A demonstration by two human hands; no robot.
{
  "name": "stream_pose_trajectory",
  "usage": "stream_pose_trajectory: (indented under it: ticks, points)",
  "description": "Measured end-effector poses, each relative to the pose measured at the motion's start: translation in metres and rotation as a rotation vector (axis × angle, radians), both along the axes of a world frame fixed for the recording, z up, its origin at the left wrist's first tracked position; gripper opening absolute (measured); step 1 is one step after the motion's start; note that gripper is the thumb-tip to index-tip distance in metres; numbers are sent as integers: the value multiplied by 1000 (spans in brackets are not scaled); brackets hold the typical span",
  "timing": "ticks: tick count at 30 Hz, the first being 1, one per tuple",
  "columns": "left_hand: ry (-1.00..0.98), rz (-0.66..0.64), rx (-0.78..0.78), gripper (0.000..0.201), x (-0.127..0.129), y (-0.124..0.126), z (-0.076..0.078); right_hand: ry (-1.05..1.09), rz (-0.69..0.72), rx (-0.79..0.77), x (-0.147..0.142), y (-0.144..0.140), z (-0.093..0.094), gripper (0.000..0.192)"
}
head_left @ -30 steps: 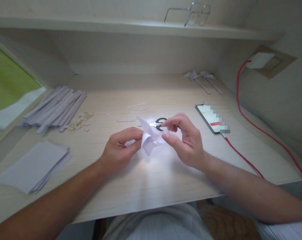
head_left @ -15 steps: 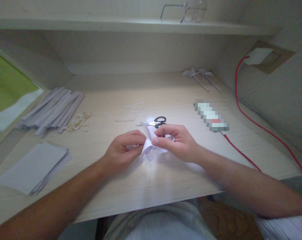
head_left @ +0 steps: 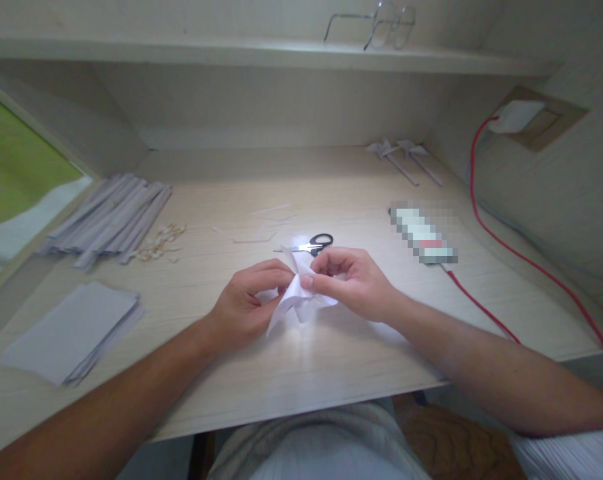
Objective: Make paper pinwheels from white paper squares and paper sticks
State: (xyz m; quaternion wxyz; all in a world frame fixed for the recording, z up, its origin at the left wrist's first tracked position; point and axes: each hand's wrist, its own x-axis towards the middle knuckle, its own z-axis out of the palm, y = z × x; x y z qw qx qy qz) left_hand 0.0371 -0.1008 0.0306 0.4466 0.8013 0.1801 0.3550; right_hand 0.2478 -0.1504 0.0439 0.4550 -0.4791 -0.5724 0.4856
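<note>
Both hands are pinching the folded paper [head_left: 295, 299] right between them, left hand [head_left: 248, 297] and right hand [head_left: 354, 283] meeting fingertip-to-fingertip, loose corner pointing down-left.

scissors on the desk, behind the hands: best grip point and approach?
Grip the scissors by the black handle loops at their right end, coming from above and the right. They lie flat and closed, blades pointing left; the right hand is nearest.

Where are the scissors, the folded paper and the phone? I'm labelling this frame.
scissors [head_left: 315, 244]: head view, on the black handles beyond the hands.
folded paper [head_left: 294, 299]: head view, on the white fold pinched between both hands.
phone [head_left: 424, 235]: head view, on its blurred screen, right of the scissors.
</note>
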Motion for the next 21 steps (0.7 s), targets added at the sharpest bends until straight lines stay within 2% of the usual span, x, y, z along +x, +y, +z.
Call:
stream_pose_trajectory:
  ticks: [8, 11, 13, 17, 21]
  points:
    - [-9, 95, -71, 10, -1, 1, 2, 173, -39, -1, 3, 5, -1, 27]
    - [-24, 110, -83, 10, -1, 2, 2, 224, -39, -15, 5, 6, -1, 39]
    - [-34, 96, -72, 7, -1, 2, 1, 192, -17, 10, 5, 5, -1, 42]
    - [-30, 34, -61, 10, -1, 1, -2, 29, 7, 122, 3, 3, -1, 34]
    - [-18, -1, -74, 14, -2, 0, -2, -40, 19, 120, 1, 2, -1, 36]
